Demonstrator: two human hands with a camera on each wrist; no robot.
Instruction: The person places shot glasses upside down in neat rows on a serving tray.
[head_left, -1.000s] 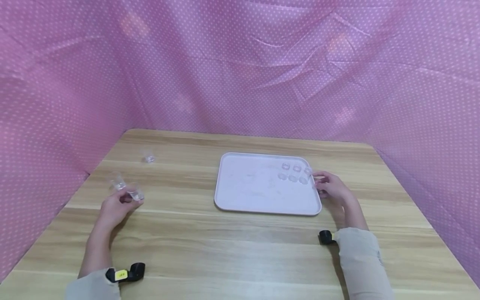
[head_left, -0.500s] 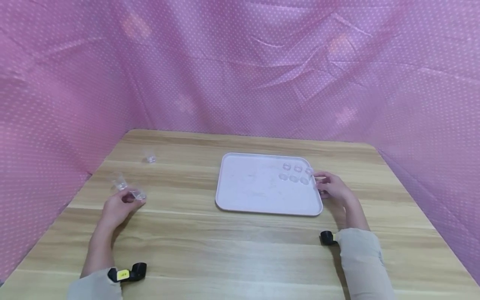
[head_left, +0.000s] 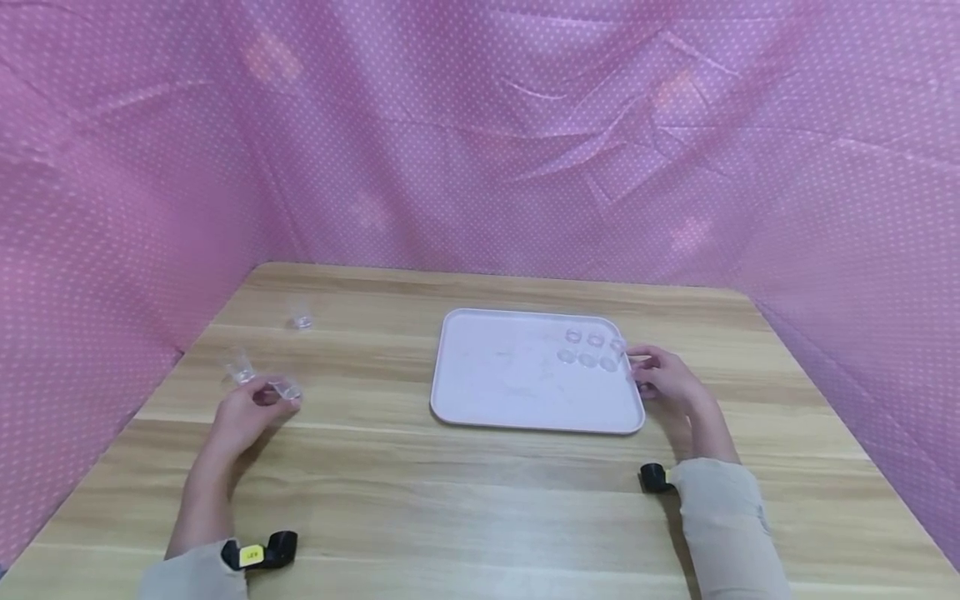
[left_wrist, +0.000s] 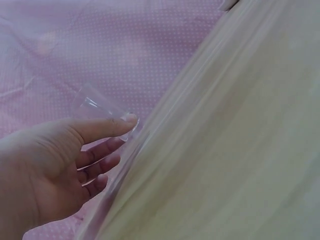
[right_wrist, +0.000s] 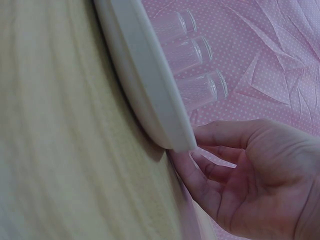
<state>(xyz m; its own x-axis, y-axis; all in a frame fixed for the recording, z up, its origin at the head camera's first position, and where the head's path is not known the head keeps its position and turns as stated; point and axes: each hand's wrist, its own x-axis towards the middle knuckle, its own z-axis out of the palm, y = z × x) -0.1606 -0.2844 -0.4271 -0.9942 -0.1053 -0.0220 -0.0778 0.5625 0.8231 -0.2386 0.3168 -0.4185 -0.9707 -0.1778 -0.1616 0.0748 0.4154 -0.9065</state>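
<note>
First, head view: the left hand (head_left: 246, 417), thumb and fingers drawn into a pinch, holds a clear tumbler (head_left: 285, 387) at the left side of the wood-grain table (head_left: 450, 517); cannot tell whether its base touches down. A second tumbler (head_left: 242, 368) stands just beside this hand, a third tumbler (head_left: 302, 320) farther back. The right hand (head_left: 667, 379) is at the right rim of the white tray (head_left: 487, 392), near three inverted tumblers (head_left: 595, 341). Left wrist view: thumb lies low on the tumbler's wall, the other fingers bent. Judged light, stiff, slick and possibly brittle; gripping near the thick base looks surest. Right wrist view: the hand pinches the tray's edge, digits on either side. Tray appears rigid; its raised lip should give good purchase.
</note>
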